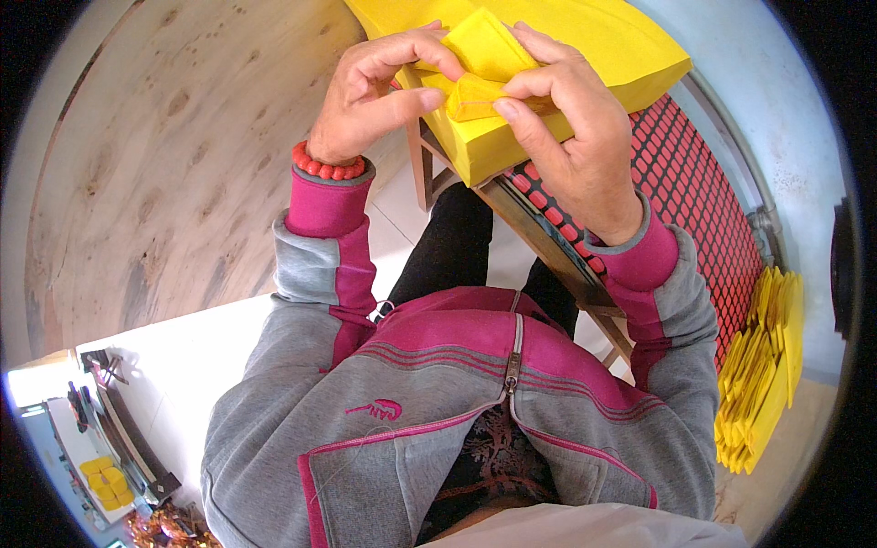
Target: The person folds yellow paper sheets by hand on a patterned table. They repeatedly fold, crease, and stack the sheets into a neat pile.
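Both hands hold a small folded yellow piece (493,47), cloth-like or paper-like, with a flap standing up and a narrow fold at its near edge. My right hand (580,119) pinches the near fold between thumb and index finger; its other fingers are partly hidden behind the piece. On the other side, my left hand (379,91) is curled round the left edge, index finger bent onto the piece and thumb against the fold. Directly beneath lies a large yellow, box-shaped item (621,46) with a smooth top and a squared corner toward me.
The yellow item rests on a wooden-framed support (548,242) beside a red-and-black patterned surface (690,173). Several flat yellow pieces (758,374) are stacked at the right. A large wooden board (183,183) fills the left. Yellow bundles (108,482) lie on a surface at lower left.
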